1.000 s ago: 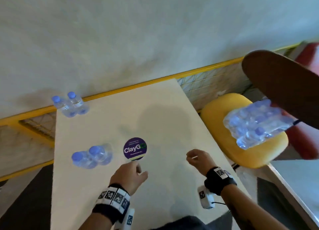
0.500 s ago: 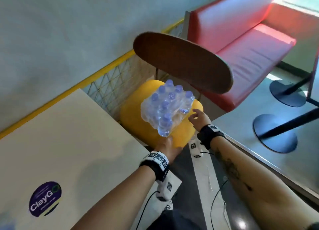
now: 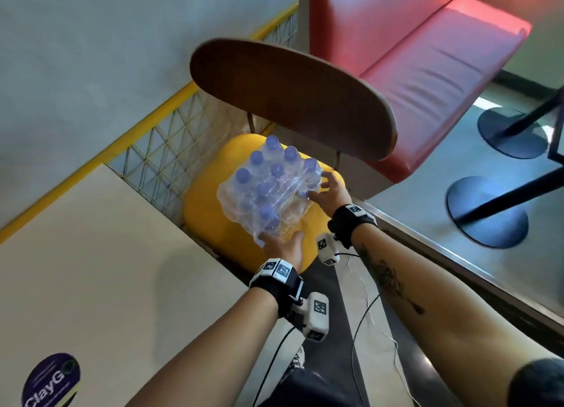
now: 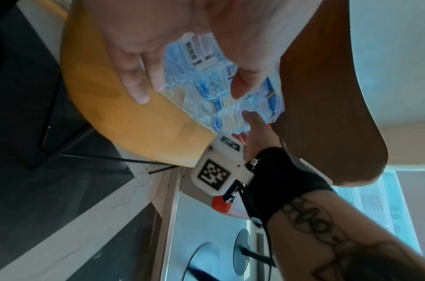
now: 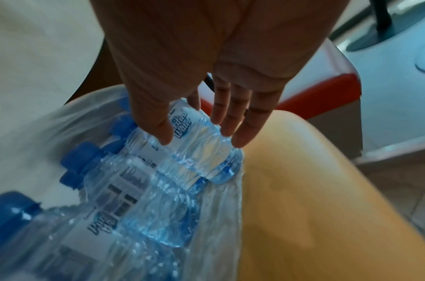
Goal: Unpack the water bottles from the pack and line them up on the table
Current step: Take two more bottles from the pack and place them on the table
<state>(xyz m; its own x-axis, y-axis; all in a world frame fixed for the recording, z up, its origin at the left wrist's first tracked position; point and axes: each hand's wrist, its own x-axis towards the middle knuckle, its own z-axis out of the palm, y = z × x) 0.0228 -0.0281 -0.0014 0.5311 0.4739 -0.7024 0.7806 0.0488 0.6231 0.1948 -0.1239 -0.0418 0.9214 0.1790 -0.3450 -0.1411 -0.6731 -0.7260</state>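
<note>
We reach both hands to the pack (image 3: 268, 193) on the yellow seat (image 3: 213, 217); left hand (image 3: 285, 248) spread wide at its near corner, right hand (image 3: 331, 193) spread against its side; likely heavy, its wrap slippery, so lift from beneath

Blue-capped clear bottles (image 3: 270, 186), yellow seat (image 3: 213, 223), red bench (image 3: 427, 40).

place: café or diner; cues: red booth bench (image 3: 427, 40); pedestal table bases (image 3: 488, 214)
</note>
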